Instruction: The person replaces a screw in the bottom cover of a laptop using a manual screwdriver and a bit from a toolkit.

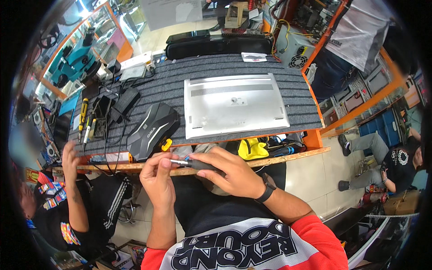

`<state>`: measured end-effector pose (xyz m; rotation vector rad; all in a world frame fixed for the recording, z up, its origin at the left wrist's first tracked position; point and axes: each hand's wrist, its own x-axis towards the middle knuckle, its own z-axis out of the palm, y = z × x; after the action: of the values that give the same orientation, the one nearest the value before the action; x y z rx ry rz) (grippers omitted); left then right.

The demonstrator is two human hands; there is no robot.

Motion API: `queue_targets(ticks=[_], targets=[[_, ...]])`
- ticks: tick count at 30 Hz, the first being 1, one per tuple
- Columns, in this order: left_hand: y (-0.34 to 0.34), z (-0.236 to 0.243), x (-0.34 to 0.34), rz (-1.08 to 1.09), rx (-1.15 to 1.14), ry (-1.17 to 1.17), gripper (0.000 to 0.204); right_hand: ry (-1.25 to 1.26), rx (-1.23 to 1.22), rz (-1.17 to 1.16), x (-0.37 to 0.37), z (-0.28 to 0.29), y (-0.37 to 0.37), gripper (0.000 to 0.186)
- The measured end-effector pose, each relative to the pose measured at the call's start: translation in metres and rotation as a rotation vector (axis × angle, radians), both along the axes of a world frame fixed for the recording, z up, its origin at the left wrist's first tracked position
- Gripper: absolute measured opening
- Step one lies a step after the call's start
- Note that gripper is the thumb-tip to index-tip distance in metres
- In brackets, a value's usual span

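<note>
Just in front of the open drawer, my two hands meet on a small screwdriver with a black handle and a silver shaft. My right hand is closed round the handle. At the other end, the thumb and fingers of my left hand pinch the shaft's tip; any bit there is too small to make out. Beyond my hands a silver laptop lies underside up on the grey striped mat. A black tool case with a yellow latch stands left of the laptop.
The drawer holds a yellow pouch and several tools. Yellow-handled screwdrivers, cables and a black adapter crowd the left. A long black speaker spans the back. At left another person's hand is near the bench; someone sits at right.
</note>
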<state>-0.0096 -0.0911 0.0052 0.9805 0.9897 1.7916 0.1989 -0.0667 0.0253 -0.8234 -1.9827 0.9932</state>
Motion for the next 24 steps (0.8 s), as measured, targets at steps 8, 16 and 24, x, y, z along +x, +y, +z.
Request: queue_targets(ticks=[8,16,24], targets=[[0.008,0.025,0.015,-0.316,0.208,0.237,0.031,0.609,-0.287,-0.055,0.074,0.025,0.0,0.038],[0.055,-0.005,-0.064,0.179,-0.326,1.702,0.095,0.943,0.265,-0.052,0.172,0.124,0.032,0.043],[0.075,-0.011,-0.047,0.218,-0.298,1.775,0.099,0.83,0.629,0.369,0.264,0.201,0.019,0.038]])
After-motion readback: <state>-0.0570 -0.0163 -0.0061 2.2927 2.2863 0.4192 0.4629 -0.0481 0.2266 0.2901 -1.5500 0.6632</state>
